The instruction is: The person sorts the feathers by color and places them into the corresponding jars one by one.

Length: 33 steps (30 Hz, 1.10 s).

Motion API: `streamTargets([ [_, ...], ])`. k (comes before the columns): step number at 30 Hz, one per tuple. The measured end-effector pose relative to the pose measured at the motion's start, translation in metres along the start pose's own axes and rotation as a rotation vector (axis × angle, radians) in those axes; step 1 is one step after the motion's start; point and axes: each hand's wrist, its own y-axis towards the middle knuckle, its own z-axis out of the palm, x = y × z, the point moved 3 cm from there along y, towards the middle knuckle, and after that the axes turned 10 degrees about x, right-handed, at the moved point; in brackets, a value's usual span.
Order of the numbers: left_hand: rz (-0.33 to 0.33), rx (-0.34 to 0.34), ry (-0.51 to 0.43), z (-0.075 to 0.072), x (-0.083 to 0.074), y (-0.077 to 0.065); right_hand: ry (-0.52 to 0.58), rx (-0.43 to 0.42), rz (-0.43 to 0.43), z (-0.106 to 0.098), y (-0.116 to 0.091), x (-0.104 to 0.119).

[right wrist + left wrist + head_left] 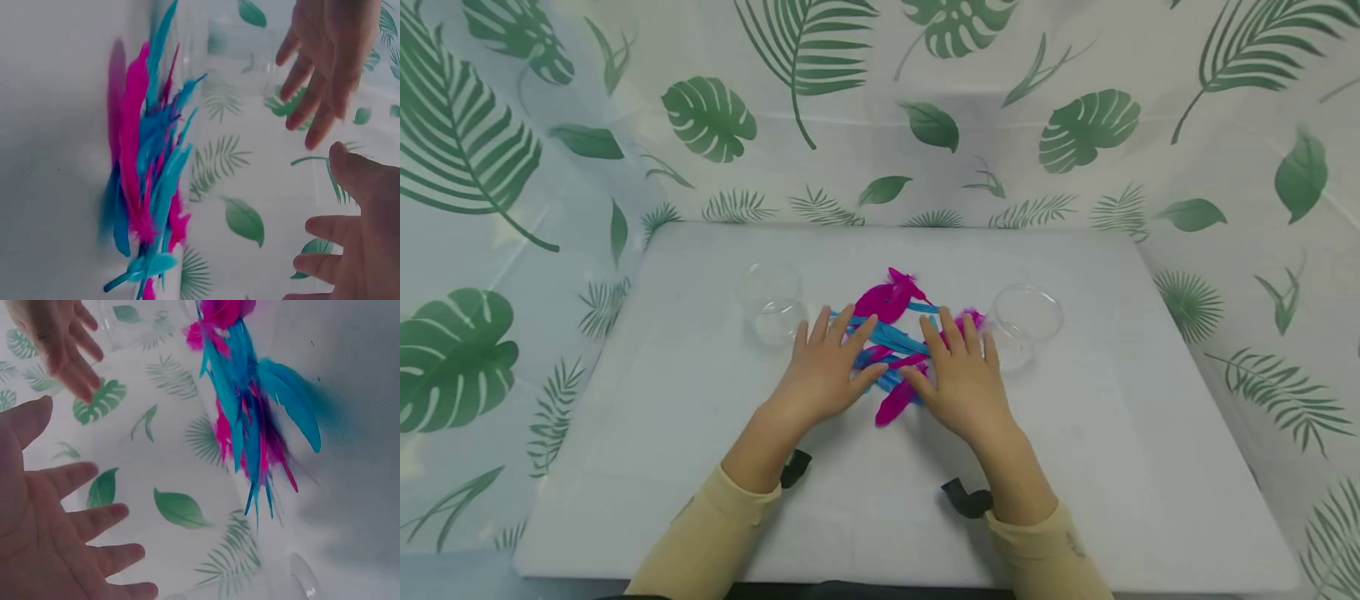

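A loose pile of magenta feathers (886, 302) and blue feathers (891, 336) lies on the white table between the two hands. My left hand (827, 367) hovers over the pile's left side, palm down with fingers spread. Over its right side, the right hand (964, 375) is spread the same way. Neither hand holds anything. Both wrist views show the palms apart from the feathers, with a curled blue feather (294, 403) and a long magenta feather (132, 131) in the heap. In the head view, the fingers hide parts of the pile.
Behind the left hand stands a clear plastic cup (771, 287); another clear cup (1028, 312) stands beyond the right hand. The white tabletop (1112, 467) extends around the pile. A leaf-print curtain (850, 100) encloses the back and sides.
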Motion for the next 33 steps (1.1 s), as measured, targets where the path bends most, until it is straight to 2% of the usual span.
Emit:
streamTargets([
  [2, 0.020, -0.020, -0.095, -0.003, 0.003, -0.001, 0.049, -0.019, -0.015, -0.001, 0.003, -0.005],
  [3, 0.031, -0.037, -0.171, -0.006, 0.005, -0.003, 0.083, -0.028, -0.017, -0.001, 0.005, -0.009],
  [5, 0.065, -0.119, -0.349, -0.016, 0.011, -0.008, 0.164, -0.041, -0.002, 0.001, 0.009, -0.020],
  [7, 0.115, -0.252, -0.533, -0.030, 0.022, -0.014, 0.248, -0.050, 0.035, 0.005, 0.014, -0.032],
  [10, 0.171, -0.500, -0.686, -0.050, 0.047, -0.021, 0.315, -0.032, 0.104, 0.015, 0.019, -0.050],
  [12, 0.148, -0.622, -0.746, -0.059, 0.070, -0.023, 0.329, -0.015, 0.127, 0.021, 0.023, -0.058],
  [14, 0.059, -0.673, -0.825, -0.061, 0.095, -0.023, 0.337, 0.006, 0.130, 0.028, 0.026, -0.064],
  [16, -0.036, -0.663, -0.967, -0.056, 0.120, -0.021, 0.358, 0.032, 0.129, 0.035, 0.029, -0.070],
  [17, -0.089, -0.631, -1.027, -0.052, 0.132, -0.020, 0.374, 0.041, 0.131, 0.039, 0.031, -0.073],
  [18, -0.112, -0.590, -1.099, -0.048, 0.141, -0.018, 0.389, 0.049, 0.136, 0.042, 0.032, -0.076],
  [20, -0.098, -0.503, -1.258, -0.038, 0.157, -0.012, 0.416, 0.056, 0.149, 0.048, 0.035, -0.082],
  [22, -0.082, -0.390, -1.326, -0.029, 0.165, -0.006, 0.449, 0.052, 0.163, 0.052, 0.037, -0.087],
  [25, -0.104, -0.248, -1.318, -0.020, 0.166, 0.000, 0.485, 0.045, 0.175, 0.056, 0.038, -0.091],
  [27, -0.136, -0.178, -1.231, -0.017, 0.163, 0.000, 0.506, 0.042, 0.178, 0.057, 0.038, -0.092],
  [30, -0.147, -0.135, -1.146, -0.015, 0.157, 0.001, 0.503, 0.039, 0.172, 0.060, 0.039, -0.092],
  [33, -0.117, -0.136, -1.131, -0.013, 0.156, 0.003, 0.490, 0.028, 0.165, 0.061, 0.040, -0.091],
])
